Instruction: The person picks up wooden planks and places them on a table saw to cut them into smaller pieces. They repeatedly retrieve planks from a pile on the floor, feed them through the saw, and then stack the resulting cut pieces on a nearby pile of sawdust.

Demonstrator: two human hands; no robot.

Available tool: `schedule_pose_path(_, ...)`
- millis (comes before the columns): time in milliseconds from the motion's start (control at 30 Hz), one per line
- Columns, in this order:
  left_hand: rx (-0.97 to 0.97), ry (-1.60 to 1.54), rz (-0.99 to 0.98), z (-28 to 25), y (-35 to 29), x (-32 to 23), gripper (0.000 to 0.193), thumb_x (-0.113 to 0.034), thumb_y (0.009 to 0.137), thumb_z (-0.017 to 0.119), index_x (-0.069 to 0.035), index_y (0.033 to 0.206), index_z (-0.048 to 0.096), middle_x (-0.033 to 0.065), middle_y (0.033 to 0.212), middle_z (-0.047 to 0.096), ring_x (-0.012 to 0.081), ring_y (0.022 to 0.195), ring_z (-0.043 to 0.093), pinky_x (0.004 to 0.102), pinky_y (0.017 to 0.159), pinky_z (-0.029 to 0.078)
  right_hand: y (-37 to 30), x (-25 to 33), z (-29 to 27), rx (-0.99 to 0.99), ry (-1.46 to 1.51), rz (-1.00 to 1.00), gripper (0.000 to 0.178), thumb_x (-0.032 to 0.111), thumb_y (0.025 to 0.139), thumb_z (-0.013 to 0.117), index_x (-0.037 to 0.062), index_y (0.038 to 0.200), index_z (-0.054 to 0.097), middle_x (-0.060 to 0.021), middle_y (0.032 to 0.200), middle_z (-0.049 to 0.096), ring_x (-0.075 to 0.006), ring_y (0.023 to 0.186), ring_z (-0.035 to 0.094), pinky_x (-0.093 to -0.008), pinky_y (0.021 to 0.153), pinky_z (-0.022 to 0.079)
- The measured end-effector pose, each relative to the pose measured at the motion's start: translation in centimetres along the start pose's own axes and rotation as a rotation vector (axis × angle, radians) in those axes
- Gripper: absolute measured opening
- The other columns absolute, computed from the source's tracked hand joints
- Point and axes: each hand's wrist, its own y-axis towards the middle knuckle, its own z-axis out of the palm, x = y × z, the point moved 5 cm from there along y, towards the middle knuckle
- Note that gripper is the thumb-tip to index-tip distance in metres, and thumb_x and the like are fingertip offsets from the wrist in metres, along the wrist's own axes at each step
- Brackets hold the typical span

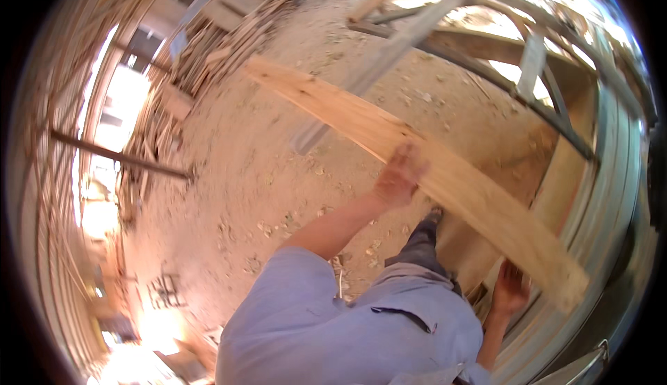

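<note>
A long pale wooden plank (479, 190) slants across in front of me, from the upper left down to the lower right. My left hand (401, 174) grips its near edge around the middle, the fingers slightly blurred over the upper face. Close to the plank's lower right end, my right hand (511, 288) holds the near edge from below, with its fingertips partly hidden under the wood. The plank is held off the ground, tilted across my body.
Timber stacks (229, 34) lie along the far left. A wooden post (121, 154) juts in at the left. At upper right stands a timber frame (486, 72) with a grey beam (389, 58) reaching under the plank. Long boards (590, 204) run along my right. The dirt floor (229, 197) holds scattered chips.
</note>
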Motion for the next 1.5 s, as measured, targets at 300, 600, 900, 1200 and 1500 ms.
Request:
schedule_pose_path(300, 0.037, -0.230, 0.088, -0.9, -0.1, 1.4, 0.062, -0.021, 0.072, 0.072, -0.008, 0.132, 0.066, 0.0332, 0.160, 0.029, 0.0489, 0.151, 0.024, 0.0542, 0.125, 0.023, 3.1, -0.7, -2.6, -0.504, -0.236, 0.019, 0.062, 0.016, 0.087, 0.065, -0.0101, 0.141, 0.050, -0.0249, 0.147, 0.052, -0.0373, 0.143, 0.042, -0.0512, 0.124, 0.027)
schedule_pose_path(600, 0.078, -0.196, 0.193, -2.4, 0.6, 2.9, 0.050, -0.024, 0.075, 0.065, -0.010, 0.123, 0.070, 0.0341, 0.156, 0.037, 0.0466, 0.149, 0.032, 0.0519, 0.124, 0.024, 8.6, -3.0, -1.5, -0.639, -0.443, 0.082, 0.056, 0.018, 0.089, 0.063, -0.0083, 0.138, 0.052, -0.0228, 0.144, 0.055, -0.0355, 0.140, 0.045, -0.0496, 0.120, 0.030)
schedule_pose_path(900, 0.249, -0.309, 0.186, -4.3, 2.6, 3.9, 0.052, -0.024, 0.072, 0.070, -0.009, 0.121, 0.072, 0.0342, 0.155, 0.038, 0.0475, 0.147, 0.034, 0.0503, 0.124, 0.025, 8.8, -3.3, -1.3, -0.707, -0.506, 0.080, 0.051, 0.019, 0.092, 0.061, -0.0066, 0.136, 0.055, -0.0207, 0.141, 0.058, -0.0337, 0.137, 0.048, -0.0480, 0.117, 0.034)
schedule_pose_path(1200, 0.763, -0.440, 0.222, -4.1, 11.1, 5.8, 0.048, -0.032, 0.052, 0.086, -0.008, 0.093, 0.078, 0.0183, 0.111, 0.073, 0.0340, 0.107, 0.069, 0.0429, 0.093, 0.053, 5.6, -0.7, -1.9, -0.715, -0.512, 0.060, 0.046, 0.020, 0.094, 0.059, -0.0048, 0.133, 0.058, -0.0187, 0.138, 0.061, -0.0318, 0.134, 0.052, -0.0464, 0.114, 0.038)
schedule_pose_path(1500, 0.683, -0.459, 0.215, -3.7, 16.9, 6.6, 0.052, -0.031, 0.060, 0.086, -0.009, 0.106, 0.077, 0.0142, 0.102, 0.076, 0.0347, 0.100, 0.071, 0.0405, 0.087, 0.056, 4.3, 1.6, -8.2, -0.346, -0.142, 0.333, 0.040, 0.020, 0.097, 0.058, -0.0019, 0.131, 0.060, -0.0178, 0.137, 0.062, -0.0312, 0.132, 0.054, -0.0478, 0.113, 0.040)
